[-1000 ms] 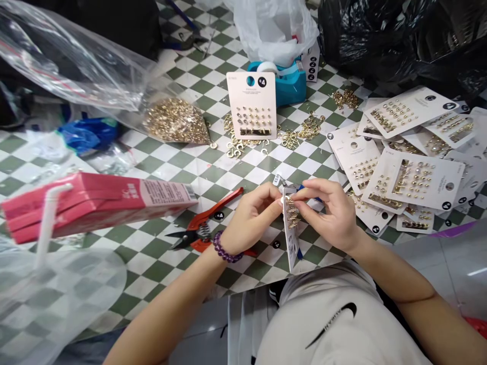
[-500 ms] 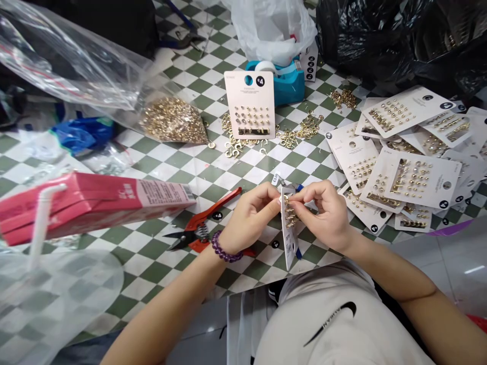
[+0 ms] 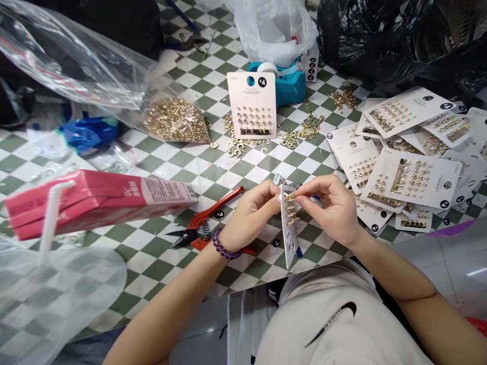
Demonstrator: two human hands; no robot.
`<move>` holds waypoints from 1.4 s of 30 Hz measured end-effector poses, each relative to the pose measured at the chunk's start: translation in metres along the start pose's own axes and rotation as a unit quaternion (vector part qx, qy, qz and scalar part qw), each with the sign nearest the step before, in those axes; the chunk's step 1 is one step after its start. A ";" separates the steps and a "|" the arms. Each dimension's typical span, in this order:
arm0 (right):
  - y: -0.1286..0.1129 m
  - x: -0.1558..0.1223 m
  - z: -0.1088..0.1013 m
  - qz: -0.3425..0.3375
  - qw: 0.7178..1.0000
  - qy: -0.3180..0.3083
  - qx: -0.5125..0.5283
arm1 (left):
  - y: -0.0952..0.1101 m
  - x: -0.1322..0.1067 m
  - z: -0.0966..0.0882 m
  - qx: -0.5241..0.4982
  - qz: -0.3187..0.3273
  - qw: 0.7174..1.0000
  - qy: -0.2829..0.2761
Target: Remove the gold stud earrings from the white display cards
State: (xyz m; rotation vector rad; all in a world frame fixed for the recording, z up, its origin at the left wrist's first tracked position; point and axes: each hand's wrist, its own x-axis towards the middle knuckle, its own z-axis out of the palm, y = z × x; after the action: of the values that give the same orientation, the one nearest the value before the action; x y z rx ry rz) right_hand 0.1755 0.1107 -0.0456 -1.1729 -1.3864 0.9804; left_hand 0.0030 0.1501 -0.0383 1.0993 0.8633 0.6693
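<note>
Both hands hold one white earring card (image 3: 289,238) upright and edge-on above the green-and-white checked table (image 3: 163,162). My left hand (image 3: 251,213), with a purple bead bracelet at the wrist, pinches the card's top edge from the left. My right hand (image 3: 332,208) pinches at the gold earrings on the card's right face. Whether it holds a loose piece I cannot tell. Red-handled snips (image 3: 207,223) lie just left of my left wrist.
A sample card (image 3: 251,105) leans against a blue tape dispenser (image 3: 287,81). Loose gold pieces (image 3: 177,121) spill from a clear bag. Filled cards (image 3: 407,152) pile at the right. A pink carton (image 3: 99,197) lies left. Black bags (image 3: 399,35) stand behind.
The card stays in both hands. My right fingers have shifted slightly on the earrings; the view wobbled a little.
</note>
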 end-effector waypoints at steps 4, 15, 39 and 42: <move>0.001 0.000 0.000 -0.004 1.000 0.002 -0.017 | -0.001 0.001 0.000 0.005 -0.005 1.000 -0.005; -0.004 0.003 0.001 -0.081 0.990 -0.002 -0.114 | -0.007 -0.001 0.002 0.050 0.016 0.998 0.015; 0.001 -0.003 0.001 0.020 0.998 -0.060 0.030 | -0.002 -0.002 0.000 0.187 0.121 0.975 0.017; -0.001 -0.002 0.003 0.033 0.995 -0.062 0.070 | -0.001 -0.002 0.001 0.195 0.120 0.973 0.018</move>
State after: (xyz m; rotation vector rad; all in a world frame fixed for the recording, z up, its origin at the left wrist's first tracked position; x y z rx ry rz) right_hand 0.1726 0.1083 -0.0453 -1.0728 -1.3593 1.1952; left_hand 0.0030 0.1482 -0.0383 1.5673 0.9246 0.7385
